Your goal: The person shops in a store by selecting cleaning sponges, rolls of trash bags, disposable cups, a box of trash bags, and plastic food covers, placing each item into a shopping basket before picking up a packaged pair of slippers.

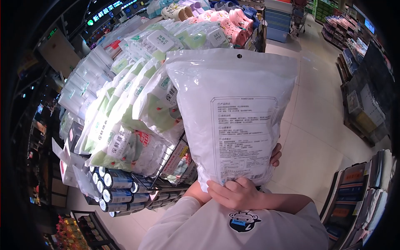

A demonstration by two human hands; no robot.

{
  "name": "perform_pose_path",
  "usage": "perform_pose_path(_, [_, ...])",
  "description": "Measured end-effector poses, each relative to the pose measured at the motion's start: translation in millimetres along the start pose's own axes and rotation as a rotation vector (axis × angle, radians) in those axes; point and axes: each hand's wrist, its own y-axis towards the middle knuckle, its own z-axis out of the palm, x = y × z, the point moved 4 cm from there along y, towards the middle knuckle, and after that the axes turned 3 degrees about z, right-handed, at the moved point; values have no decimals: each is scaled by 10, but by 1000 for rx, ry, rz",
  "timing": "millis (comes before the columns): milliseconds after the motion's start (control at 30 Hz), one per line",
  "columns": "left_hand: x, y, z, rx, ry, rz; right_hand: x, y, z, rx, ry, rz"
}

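Observation:
A bulky white plastic packet point(237, 87) is held upright in front of me, with a hang hole at its top and a panel of Chinese print facing me. My right hand point(235, 193) grips its bottom edge from the front, fingers curled. Behind the packet passes my left forearm, and only some fingers of my left hand point(276, 155) show, wrapped round its lower right edge. The rest of that hand is hidden. Just left of it, similar green-and-white packets point(160, 100) labelled as cling film covers stand in a row.
A wire rack point(168, 160) carries the packets, with dark cans point(114, 179) stacked below. Pink clogs point(233, 25) sit at the back. A tiled aisle point(310, 112) runs along the right, beside shelves of folded textiles point(377, 187).

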Motion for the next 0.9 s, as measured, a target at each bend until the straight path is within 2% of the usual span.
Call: perform_pose_path(900, [-249,171,51,-36,50,55,-6,18,5,-15,2,-6])
